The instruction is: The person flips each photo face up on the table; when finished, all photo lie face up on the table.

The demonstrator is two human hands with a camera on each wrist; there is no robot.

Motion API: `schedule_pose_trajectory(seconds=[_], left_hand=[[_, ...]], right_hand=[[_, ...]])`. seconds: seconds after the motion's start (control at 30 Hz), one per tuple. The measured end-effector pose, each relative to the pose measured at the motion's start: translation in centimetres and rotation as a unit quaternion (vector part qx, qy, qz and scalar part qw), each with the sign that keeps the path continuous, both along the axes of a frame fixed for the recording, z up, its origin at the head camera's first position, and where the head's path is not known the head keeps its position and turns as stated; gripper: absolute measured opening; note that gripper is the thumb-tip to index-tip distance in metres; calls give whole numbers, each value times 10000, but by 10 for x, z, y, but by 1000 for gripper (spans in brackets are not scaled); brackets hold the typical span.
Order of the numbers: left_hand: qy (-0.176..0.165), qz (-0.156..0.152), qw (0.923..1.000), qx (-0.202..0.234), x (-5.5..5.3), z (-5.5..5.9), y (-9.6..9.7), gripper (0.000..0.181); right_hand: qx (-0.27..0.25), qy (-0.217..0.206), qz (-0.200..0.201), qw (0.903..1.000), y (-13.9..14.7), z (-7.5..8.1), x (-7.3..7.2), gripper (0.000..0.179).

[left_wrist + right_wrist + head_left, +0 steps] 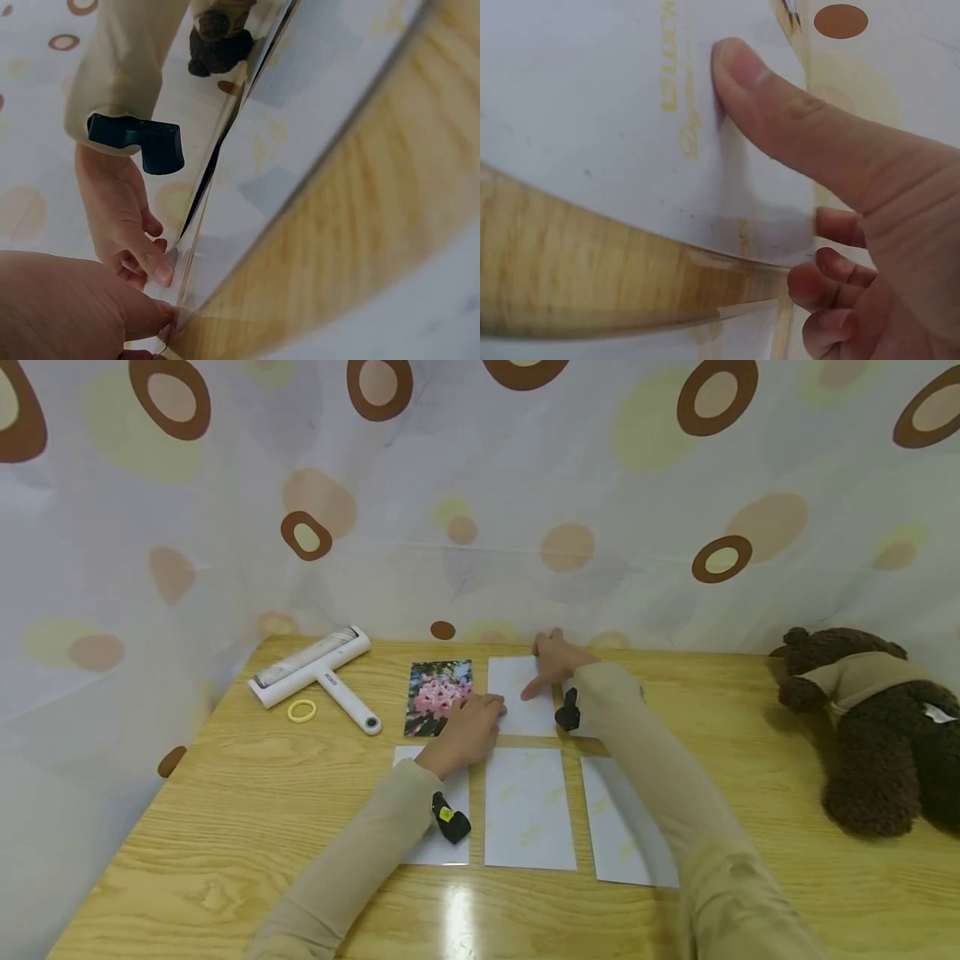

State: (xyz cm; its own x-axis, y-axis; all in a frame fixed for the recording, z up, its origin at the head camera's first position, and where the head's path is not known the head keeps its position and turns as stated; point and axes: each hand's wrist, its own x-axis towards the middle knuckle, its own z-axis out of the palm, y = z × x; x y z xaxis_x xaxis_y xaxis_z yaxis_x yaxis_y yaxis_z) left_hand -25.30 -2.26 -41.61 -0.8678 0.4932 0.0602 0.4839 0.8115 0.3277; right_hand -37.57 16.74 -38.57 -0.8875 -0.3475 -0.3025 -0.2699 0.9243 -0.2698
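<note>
White is the main colour of the lint roller, which lies on the wood-grained counter left of the frame's centre, its handle running toward the lower right. A pale yellow ring lies flat just beside it, below the roller head.

Next to the right is a flower photo, picture side up, its lower right part covered by the left hand. Below it, the lower left card lies partly under the pale left sleeve.

Left-hand fingers reach the left edge of the centre card, located in the middle of the frame, white side with yellow print up. Thumb and fingertip are close together at that edge; whether they pinch it cannot be told. The lower middle card lies directly below, white side up.

At the centre card's upper right corner is the right hand. Its thumb lies on the white face; the other fingers are bent at the far edge, and any grip underneath cannot be determined.

Beneath the right sleeve, the upper right card and lower right card are partly hidden. A dark brown teddy bear lies at the right edge of the frame.
</note>
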Motion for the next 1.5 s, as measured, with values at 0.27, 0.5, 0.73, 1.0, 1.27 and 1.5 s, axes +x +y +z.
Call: schedule_pose_trajectory(seconds=[0.27, 0.5, 0.73, 1.0, 1.27, 1.5], left_hand=[[58, 776, 9886, 1289, -3, -9, 3, 53], [-702, 1378, 9304, 3322, -7, -6, 1, 73], [-1590, 1091, 8453, 4982, -10, 4, -1, 55], [-2229, 767, 8124, 5334, -9, 9, -1, 52], [-2638, 538, 7882, 5535, -8, 12, -1, 49], [-2723, 234, 7845, 5567, -4, 15, 1, 51]], right_hand=[[-781, 481, 437, 9948, 4, 1, 4, 84], [-1496, 462, 386, 9869, 11, 4, 9, 73], [-1882, 266, -87, 9817, 19, 17, 18, 80], [-1957, 727, 627, 9759, 17, 26, 29, 94], [-2263, 1483, 2113, 9392, 1, 37, 38, 58], [-2758, 1470, 1528, 9376, -6, 43, 44, 19]])
